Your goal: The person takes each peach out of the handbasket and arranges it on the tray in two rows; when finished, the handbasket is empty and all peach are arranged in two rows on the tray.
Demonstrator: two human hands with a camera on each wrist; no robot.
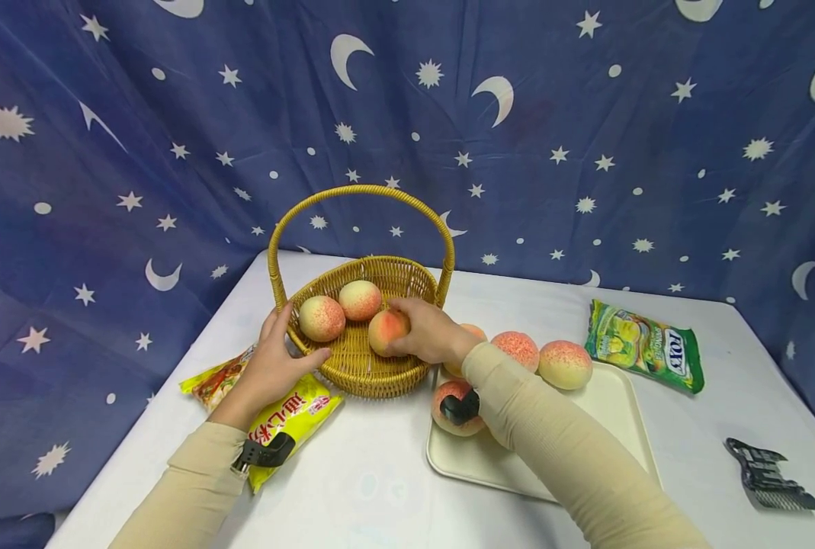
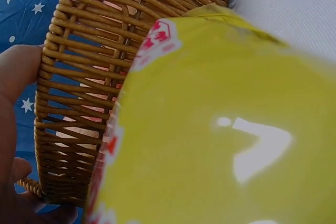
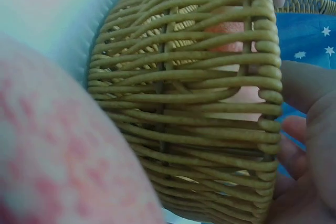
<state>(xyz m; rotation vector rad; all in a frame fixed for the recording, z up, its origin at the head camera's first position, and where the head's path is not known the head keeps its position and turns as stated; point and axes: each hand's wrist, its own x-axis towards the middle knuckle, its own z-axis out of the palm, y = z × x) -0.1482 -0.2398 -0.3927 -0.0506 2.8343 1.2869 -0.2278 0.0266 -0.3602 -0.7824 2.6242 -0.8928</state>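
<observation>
My right hand (image 1: 429, 329) grips a peach (image 1: 384, 332) inside the right part of a wicker basket (image 1: 380, 387), reaching in over its rim. Two more peaches, one pale with red speckles (image 1: 322, 318) and one behind it (image 1: 360, 300), lie on the basket's left side. At the left rim, my left hand (image 1: 274, 372) holds the basket, thumb spread along the front edge and fingers near the handle's base. The left wrist view shows its thumb (image 2: 21, 69) against the wicker rim. In the right wrist view, the basket wall hides most of the held peach.
Several peaches (image 1: 565, 364) sit on a cream tray (image 1: 627, 412), partly behind my right forearm. A yellow food bag (image 1: 297, 415) lies under my left wrist. At right are a green Foxy's bag (image 1: 643, 347) and a black comb-like object (image 1: 771, 474). A starry curtain (image 1: 407, 114) hangs behind.
</observation>
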